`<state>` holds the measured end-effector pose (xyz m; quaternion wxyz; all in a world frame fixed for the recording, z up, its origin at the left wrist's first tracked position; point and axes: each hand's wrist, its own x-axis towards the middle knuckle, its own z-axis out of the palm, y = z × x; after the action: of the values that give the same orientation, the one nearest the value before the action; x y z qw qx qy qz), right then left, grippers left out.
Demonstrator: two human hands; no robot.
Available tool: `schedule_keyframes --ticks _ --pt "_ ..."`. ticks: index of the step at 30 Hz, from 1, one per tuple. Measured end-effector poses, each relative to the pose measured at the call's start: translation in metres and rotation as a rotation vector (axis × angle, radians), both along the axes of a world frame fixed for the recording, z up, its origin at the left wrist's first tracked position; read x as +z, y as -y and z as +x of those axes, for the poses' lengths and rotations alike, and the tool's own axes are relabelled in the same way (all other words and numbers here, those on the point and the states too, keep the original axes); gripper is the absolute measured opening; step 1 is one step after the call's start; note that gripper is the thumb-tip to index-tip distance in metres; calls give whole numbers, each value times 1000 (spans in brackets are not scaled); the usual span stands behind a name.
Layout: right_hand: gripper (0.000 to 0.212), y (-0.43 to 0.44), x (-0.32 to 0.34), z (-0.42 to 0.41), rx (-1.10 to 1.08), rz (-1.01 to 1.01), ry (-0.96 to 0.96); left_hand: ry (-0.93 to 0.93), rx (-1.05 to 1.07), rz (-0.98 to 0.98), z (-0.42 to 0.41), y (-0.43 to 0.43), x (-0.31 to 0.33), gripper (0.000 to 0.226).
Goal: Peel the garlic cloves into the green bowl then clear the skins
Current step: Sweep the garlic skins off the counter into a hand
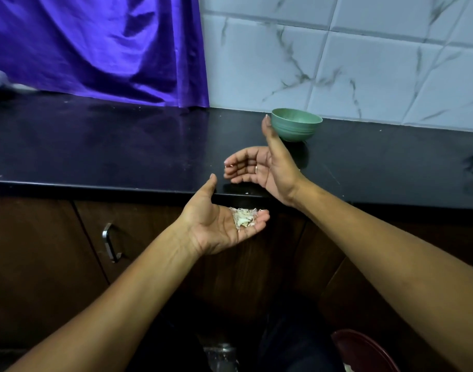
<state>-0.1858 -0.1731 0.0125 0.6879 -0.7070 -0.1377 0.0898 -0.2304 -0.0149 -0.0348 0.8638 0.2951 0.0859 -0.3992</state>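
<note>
While your left hand [224, 226] lies palm up below the counter edge, its relaxed fingers cradling the garlic skins [242, 217], your right hand [259, 167] hovers loosely cupped over the black counter [122, 146]. Its raised thumb overlaps the green bowl [297, 124] by the tiled wall [364, 63]. A purple curtain [95, 44] hangs at left.

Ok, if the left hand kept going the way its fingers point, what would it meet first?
Probably the right forearm. The left hand, palm up under the garlic skins, points its fingers rightward below the countertop edge, and that arm crosses the line. Depth is unclear; it might pass underneath.
</note>
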Motion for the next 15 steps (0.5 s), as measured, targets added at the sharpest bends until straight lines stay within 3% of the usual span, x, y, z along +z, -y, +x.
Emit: schedule_keyframes --ticks 4,8,11,15 --pt "108 9 1 -15 86 48 -6 -6 -2 8 1 1 -1 109" --pt "104 17 5 -11 -63 153 30 9 26 29 -2 2 1 104" --pt "101 17 3 -6 -140 124 26 16 21 35 -3 2 1 101" --pt "104 11 1 -16 -19 56 -11 31 7 45 -3 1 1 105"
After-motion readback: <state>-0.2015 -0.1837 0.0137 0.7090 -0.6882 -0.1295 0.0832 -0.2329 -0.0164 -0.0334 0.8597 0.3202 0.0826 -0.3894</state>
